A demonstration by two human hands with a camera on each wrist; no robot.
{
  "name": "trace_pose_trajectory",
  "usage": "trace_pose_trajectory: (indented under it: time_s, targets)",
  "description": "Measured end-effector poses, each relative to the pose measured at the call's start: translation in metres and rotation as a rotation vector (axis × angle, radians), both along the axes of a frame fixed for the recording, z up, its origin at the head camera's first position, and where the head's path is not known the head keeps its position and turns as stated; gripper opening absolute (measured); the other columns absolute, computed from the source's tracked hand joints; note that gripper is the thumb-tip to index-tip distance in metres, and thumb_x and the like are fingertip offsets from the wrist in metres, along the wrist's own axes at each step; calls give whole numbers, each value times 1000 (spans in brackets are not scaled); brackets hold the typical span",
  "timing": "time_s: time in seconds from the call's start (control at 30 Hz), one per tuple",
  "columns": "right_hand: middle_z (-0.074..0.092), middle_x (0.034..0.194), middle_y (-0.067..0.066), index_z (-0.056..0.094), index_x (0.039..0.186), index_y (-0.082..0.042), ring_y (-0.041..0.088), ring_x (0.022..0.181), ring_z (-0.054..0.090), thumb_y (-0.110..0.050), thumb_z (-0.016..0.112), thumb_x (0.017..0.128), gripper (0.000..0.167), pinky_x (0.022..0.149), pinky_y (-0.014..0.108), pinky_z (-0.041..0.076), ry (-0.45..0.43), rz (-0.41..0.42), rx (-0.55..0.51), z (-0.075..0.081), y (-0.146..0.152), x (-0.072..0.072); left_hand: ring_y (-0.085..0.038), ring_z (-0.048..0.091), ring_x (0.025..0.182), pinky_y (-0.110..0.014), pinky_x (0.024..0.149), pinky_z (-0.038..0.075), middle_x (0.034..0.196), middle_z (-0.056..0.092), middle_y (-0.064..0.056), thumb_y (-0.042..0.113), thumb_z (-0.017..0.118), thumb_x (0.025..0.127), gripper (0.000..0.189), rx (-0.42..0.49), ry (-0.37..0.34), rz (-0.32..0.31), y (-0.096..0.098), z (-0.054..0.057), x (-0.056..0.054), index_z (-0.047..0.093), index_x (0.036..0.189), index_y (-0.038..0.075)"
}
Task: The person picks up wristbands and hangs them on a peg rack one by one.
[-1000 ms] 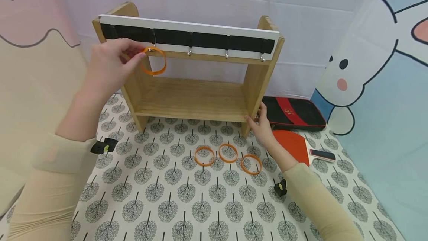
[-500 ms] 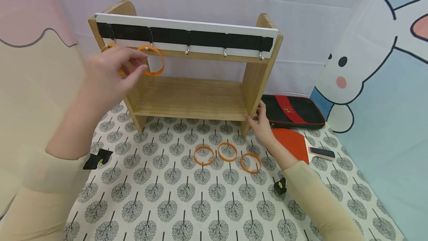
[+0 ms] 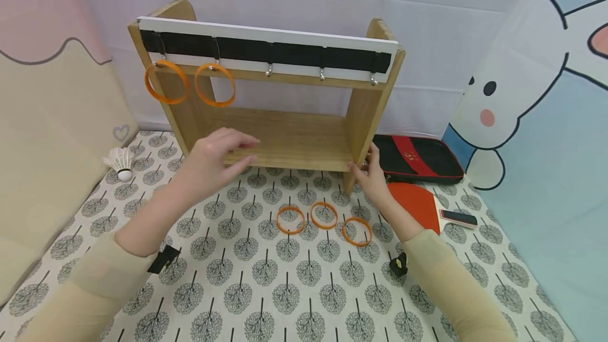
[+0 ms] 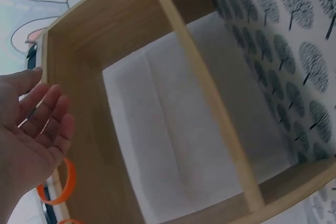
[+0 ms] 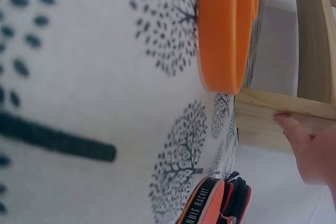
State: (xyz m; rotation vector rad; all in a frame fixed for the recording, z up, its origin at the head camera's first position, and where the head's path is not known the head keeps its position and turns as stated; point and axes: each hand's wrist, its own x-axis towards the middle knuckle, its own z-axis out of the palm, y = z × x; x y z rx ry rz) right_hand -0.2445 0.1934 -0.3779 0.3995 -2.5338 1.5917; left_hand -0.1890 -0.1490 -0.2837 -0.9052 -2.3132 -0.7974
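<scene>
My left hand [image 3: 216, 160] hovers before the wooden shelf [image 3: 280, 141], fingers loosely bent and holding nothing. Two orange wristbands hang from the leftmost hooks of the white-and-black rail [image 3: 242, 51]: the left wristband [image 3: 173, 101] and its neighbour [image 3: 218, 104]. Several silver hooks [image 3: 269, 70] to their right carry nothing. With thumb in front and fingers behind, my right hand [image 3: 372, 181] grips the lower right side panel; the right wrist view also shows this hand [image 5: 312, 150] against the wood. Three more orange wristbands lie on the cloth, the middle wristband [image 3: 325, 228] among them.
Right of the shelf lie a black case [image 3: 427, 160] with a red stripe and a red table tennis bat [image 3: 415, 207]. A shuttlecock [image 3: 120, 162] rests at the left edge. Tree-patterned cloth [image 3: 266, 294] covers the table; printed curtains stand behind and beside.
My left hand let go of the second wristband, which now hangs on its hook, and moved down and right, uncovering the first wristband. My right hand has kept its place.
</scene>
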Motion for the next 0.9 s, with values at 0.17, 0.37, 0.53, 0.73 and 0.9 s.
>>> trace_pose_trajectory:
  time_s: [0.17,0.37,0.53,0.73,0.9]
  targets:
    - [34,139,26,5,149,-18,42,104,54,-11,52,97,71,75,59,53,11,-5,3,-1,0,0,-22,60,100,-38,91,51,105,68,-6,12,73,81,28,-49,-45,-91,15,-40,-5,66,107,4]
    - [37,137,26,7,149,-17,42,105,55,-11,52,96,70,75,58,53,22,-5,-2,-1,-1,0,-23,57,109,-45,99,43,110,67,-2,15,73,80,31,-113,-121,-175,27,-84,-14,66,110,9]
    - [38,137,26,8,149,-16,41,103,55,-10,53,96,70,75,58,54,29,-11,-4,-1,-1,1,-25,54,114,-50,103,39,114,65,-1,20,74,79,36,-173,-256,-223,36,-107,-17,65,113,12]
    - [37,138,26,8,149,-15,42,103,55,-10,52,96,69,74,59,53,38,-1,-15,-1,-1,0,-21,54,114,-45,104,40,115,65,0,22,76,77,36,-305,-290,-268,44,-123,-23,66,111,14]
    - [36,138,27,7,149,-16,43,105,54,-10,52,96,70,76,58,53,26,-5,-16,-2,0,0,-19,56,111,-49,106,36,111,66,3,23,73,80,30,-428,-326,-291,45,-132,-28,68,108,15]
